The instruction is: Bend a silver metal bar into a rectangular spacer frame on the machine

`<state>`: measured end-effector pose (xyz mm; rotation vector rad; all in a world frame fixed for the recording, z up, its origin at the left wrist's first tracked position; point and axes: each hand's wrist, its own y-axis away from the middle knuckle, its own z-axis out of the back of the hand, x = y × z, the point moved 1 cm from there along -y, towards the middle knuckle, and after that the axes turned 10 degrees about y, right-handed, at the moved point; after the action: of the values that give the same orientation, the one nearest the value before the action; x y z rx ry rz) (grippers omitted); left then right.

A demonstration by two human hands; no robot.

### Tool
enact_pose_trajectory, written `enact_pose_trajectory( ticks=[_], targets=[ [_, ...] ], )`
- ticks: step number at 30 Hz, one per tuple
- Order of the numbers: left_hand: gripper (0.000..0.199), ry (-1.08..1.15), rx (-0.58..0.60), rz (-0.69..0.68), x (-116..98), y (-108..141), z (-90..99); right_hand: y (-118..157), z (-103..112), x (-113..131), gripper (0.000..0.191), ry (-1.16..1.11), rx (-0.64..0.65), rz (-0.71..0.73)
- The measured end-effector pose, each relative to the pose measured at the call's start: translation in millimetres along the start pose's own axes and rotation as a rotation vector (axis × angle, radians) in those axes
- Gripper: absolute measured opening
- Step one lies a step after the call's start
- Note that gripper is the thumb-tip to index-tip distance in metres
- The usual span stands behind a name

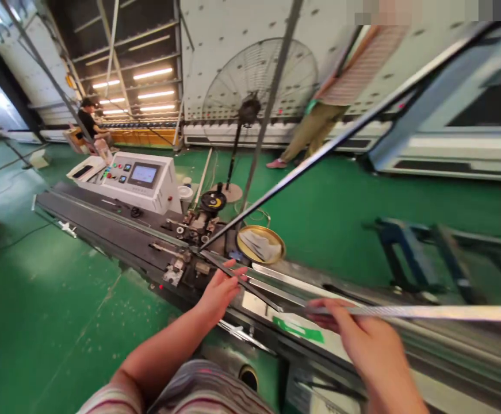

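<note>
Two bare hands at a thin metal strip over a long dark bench

At the lower right of the frame, the right hand [373, 342] has its fingers closed on a long, flat, silver metal strip [444, 312], which runs out to the right edge. Just below centre, the left hand [218, 296] has its fingers loosely parted at a slim dark bar [261, 296]; whether they grip it cannot be told. From the bar's far end, near the centre, a long shiny rod [336, 141] slants to the upper right corner.

A green-and-white label [297, 329] lies between the hands, lower in the frame. Left of centre stand a white control box with a screen [165, 187] and a black handwheel [213, 200]. A round yellow tray [283, 253] right of centre holds a pale grey cloth [259, 244]. A large black wire fan [250, 109] is at upper centre; a person in olive trousers [314, 132] stands right of it.
</note>
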<state>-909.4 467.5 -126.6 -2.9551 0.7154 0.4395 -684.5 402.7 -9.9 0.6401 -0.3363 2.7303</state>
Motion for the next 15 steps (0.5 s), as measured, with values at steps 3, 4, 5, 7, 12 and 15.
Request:
enact_pose_trajectory(
  ticks=[3,4,5,7,12,15],
  targets=[
    [0.067,-0.025,-0.016,-0.069,31,-3,-32.3,7,20,-14,0.056,-0.172,0.010,-0.145],
    [0.065,-0.041,-0.029,-0.093,41,-4,-40.4,10,27,-20,0.057,-0.203,0.018,-0.165],
    [0.062,-0.066,-0.042,-0.117,52,-6,-47.8,11,35,-25,0.058,-0.226,0.018,-0.176],
    [0.056,-0.139,-0.070,-0.169,74,-11,-61.5,13,47,-40,0.059,-0.242,0.019,-0.160],
    [0.043,-0.281,-0.101,-0.301,127,-26,-92.7,11,64,-91,0.063,-0.310,0.030,-0.149],
    [0.039,-0.336,-0.087,-0.357,155,-37,-107.7,12,95,-125,0.071,-0.331,-0.062,-0.069]
  ],
)
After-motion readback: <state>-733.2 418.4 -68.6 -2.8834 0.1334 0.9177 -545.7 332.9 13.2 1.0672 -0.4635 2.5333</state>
